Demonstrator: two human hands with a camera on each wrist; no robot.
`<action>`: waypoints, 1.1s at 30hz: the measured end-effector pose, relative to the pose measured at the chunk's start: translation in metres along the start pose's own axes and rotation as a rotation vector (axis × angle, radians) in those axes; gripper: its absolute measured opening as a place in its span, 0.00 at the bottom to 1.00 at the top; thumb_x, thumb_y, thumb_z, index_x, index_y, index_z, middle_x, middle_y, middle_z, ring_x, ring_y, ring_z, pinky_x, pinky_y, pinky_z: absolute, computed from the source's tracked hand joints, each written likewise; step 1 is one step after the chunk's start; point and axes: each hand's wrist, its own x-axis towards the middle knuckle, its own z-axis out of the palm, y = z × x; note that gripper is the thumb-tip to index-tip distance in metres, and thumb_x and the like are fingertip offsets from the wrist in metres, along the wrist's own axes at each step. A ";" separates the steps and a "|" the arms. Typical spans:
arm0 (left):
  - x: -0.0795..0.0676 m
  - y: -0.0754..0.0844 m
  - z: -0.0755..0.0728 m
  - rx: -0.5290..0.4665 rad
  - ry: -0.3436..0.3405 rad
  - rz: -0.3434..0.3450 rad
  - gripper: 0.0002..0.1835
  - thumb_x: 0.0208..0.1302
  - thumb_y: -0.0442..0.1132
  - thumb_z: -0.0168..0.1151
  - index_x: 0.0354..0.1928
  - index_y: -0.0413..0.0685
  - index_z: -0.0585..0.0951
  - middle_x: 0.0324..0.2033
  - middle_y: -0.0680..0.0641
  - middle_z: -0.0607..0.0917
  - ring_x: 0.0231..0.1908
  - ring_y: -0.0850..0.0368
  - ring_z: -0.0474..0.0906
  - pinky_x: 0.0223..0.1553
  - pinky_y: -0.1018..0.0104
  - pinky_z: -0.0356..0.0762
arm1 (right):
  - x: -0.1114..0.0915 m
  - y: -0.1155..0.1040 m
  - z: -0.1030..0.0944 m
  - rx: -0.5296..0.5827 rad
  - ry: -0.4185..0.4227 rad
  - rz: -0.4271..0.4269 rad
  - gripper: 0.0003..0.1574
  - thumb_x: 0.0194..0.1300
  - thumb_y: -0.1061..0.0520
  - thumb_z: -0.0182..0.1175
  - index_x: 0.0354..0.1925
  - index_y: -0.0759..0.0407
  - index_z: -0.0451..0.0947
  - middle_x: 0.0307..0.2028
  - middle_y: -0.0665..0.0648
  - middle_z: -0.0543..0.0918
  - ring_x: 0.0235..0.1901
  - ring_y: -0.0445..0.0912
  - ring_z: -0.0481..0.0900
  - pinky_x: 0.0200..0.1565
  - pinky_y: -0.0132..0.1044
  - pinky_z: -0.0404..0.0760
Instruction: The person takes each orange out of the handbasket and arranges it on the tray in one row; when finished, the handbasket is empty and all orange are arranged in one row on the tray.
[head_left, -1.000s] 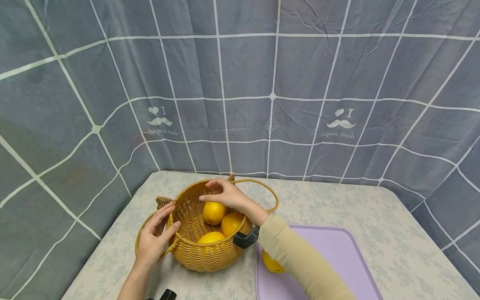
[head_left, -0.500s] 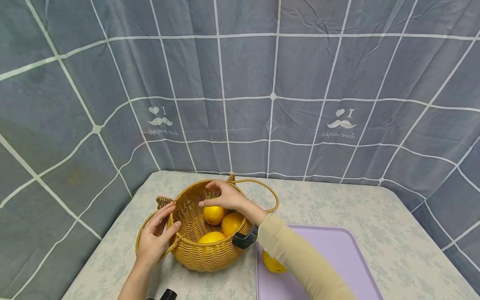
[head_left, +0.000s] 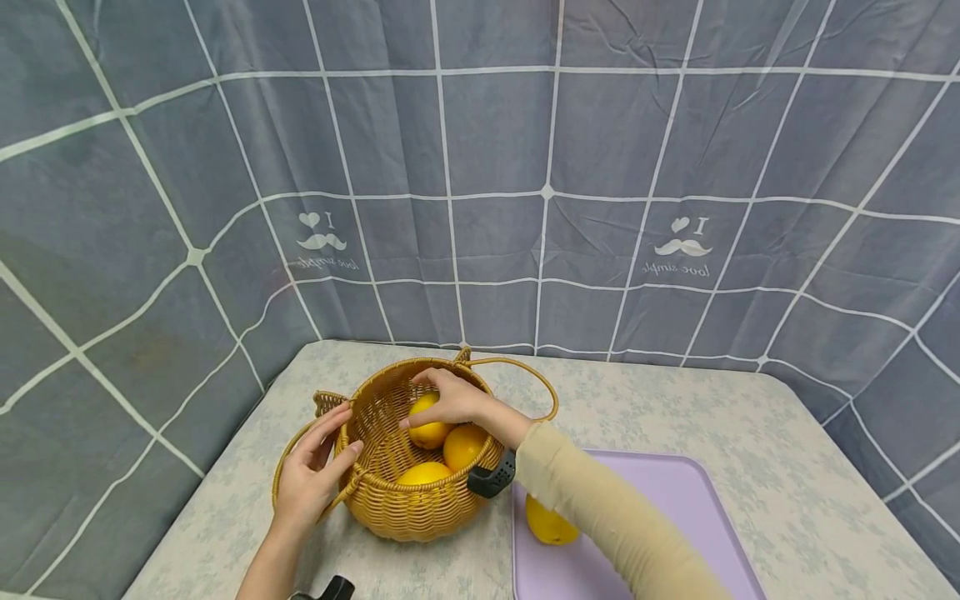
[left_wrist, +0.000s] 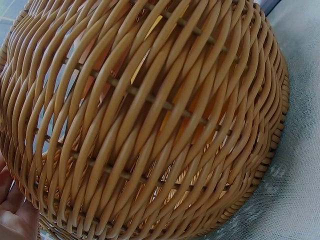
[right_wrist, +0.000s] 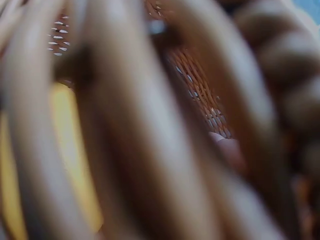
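Note:
A wicker basket (head_left: 405,512) with small ear-like points and loop handles stands on the left of the table. My left hand (head_left: 303,483) holds its left rim, fingers outside and thumb near the edge. Within lie three yellow-orange fruits that look like oranges. My right hand (head_left: 453,400) reaches over the rim, thumb and fingers spread around the rear orange (head_left: 429,432); contact is hard to tell. Beside it sit another orange (head_left: 464,447) and a front orange (head_left: 424,474). In the right wrist view, blurred basket weave (right_wrist: 135,125) hides most of that hand.
A lilac tray (head_left: 660,500) lies right of the basket, bearing a yellow fruit (head_left: 551,523) partly behind my right sleeve (head_left: 600,508). One basket handle (head_left: 543,383) sticks out over the pale patterned tablecloth (head_left: 810,467). A grey checked curtain (head_left: 495,150) hangs behind.
My right hand has sunk lower into the basket, its fingers coming down around the rear orange. The left hand and the basket stay almost in place.

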 end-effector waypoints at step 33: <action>-0.001 0.001 0.001 0.013 0.003 0.009 0.24 0.60 0.28 0.62 0.58 0.29 0.71 0.62 0.43 0.68 0.61 0.67 0.63 0.64 0.79 0.59 | 0.001 -0.001 0.007 -0.308 -0.079 0.057 0.45 0.44 0.37 0.72 0.60 0.48 0.73 0.49 0.53 0.67 0.47 0.48 0.64 0.41 0.34 0.73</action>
